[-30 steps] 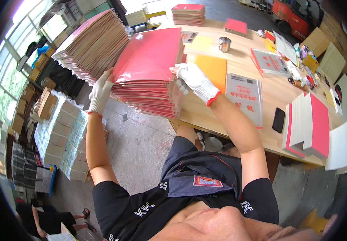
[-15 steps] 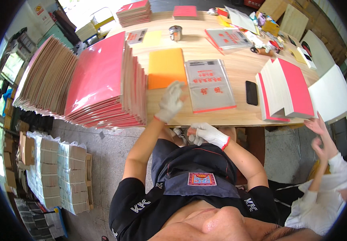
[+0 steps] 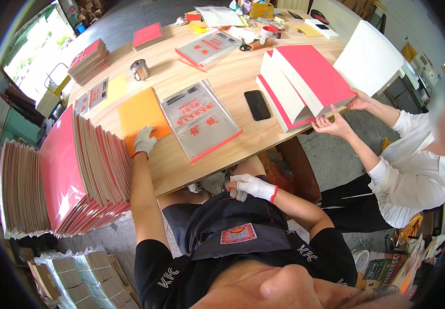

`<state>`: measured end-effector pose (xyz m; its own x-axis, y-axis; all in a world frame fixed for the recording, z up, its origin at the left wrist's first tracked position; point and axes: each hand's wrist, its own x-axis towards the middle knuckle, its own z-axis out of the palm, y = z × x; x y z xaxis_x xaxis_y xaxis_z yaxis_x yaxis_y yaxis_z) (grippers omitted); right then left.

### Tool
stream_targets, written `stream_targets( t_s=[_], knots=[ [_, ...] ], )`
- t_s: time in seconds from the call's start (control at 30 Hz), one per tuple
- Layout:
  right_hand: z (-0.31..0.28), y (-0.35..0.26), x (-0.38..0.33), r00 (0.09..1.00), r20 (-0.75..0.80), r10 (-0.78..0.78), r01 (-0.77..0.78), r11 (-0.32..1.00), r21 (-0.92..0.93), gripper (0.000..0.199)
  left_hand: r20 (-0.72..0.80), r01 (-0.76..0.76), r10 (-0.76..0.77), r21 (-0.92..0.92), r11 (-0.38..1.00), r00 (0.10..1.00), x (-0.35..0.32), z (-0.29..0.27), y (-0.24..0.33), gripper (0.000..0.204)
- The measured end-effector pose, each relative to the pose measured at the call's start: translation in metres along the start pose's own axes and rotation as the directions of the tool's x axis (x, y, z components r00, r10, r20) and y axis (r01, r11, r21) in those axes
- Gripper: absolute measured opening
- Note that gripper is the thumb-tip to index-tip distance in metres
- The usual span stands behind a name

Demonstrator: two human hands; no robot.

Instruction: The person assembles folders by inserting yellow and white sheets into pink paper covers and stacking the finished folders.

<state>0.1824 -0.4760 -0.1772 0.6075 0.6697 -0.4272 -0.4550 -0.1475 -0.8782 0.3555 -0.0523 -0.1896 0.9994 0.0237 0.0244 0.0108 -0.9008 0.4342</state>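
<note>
My left hand (image 3: pixel 145 140), in a white glove, lies on the near edge of a stack of orange sheets (image 3: pixel 142 114), its fingers spread on the paper. My right hand (image 3: pixel 252 187), also gloved, rests above my lap below the table edge, fingers curled and bare fingertips showing, with nothing visible in them. Just right of the orange sheets lie clear plastic sleeves (image 3: pixel 202 123) with red print and a red edge strip. Left of my left hand stands a tall pile of glossy red boards in clear wrap (image 3: pixel 64 170).
A phone (image 3: pixel 257 105) lies beside the sleeves. Thick red-covered blocks of white pages (image 3: pixel 312 72) stand at the right, where a co-worker's hands (image 3: pixel 335 123) hold one. A metal mug (image 3: pixel 140 69), more sleeves (image 3: pixel 207 47) and a small red stack (image 3: pixel 89 61) sit farther back.
The view has turned to the right. My left hand has come down onto the orange sheets. The co-worker's hands now touch the red-covered block; my right hand stays near my lap.
</note>
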Motion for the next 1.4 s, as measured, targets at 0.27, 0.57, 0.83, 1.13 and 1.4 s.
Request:
stream_targets(
  t_s=[0.27, 0.57, 0.83, 1.13, 1.4],
  knots=[
    [0.007, 0.021, 0.004, 0.998, 0.033, 0.056, -0.059, 0.994, 0.088, 0.025, -0.012, -0.04, 0.04, -0.008, 0.999, 0.999, 0.0, 0.001, -0.002, 0.047],
    [0.01, 0.027, 0.004, 0.995, 0.021, 0.1, -0.101, 0.993, 0.055, 0.026, -0.13, -0.01, -0.017, -0.204, 0.979, 0.991, 0.0, 0.014, -0.032, 0.028],
    [-0.04, -0.05, -0.012, 0.971, -0.16, -0.178, 0.155, 0.977, -0.147, 0.018, -0.331, -0.012, -0.003, -0.044, 0.999, 0.944, -0.022, 0.031, 0.009, 0.029],
    [-0.155, -0.215, -0.064, 0.363, -0.786, -0.5, -0.741, 0.357, -0.569, 0.04, -0.35, 0.114, -0.234, -0.331, 0.937, 0.907, -0.015, 0.041, -0.021, 0.016],
    [-0.249, -0.207, -0.101, 0.552, -0.797, -0.246, -0.537, 0.626, -0.565, 0.025, -0.472, -0.095, -0.025, -0.229, 0.969, 0.881, -0.017, 0.044, 0.002, 0.015]
  ],
)
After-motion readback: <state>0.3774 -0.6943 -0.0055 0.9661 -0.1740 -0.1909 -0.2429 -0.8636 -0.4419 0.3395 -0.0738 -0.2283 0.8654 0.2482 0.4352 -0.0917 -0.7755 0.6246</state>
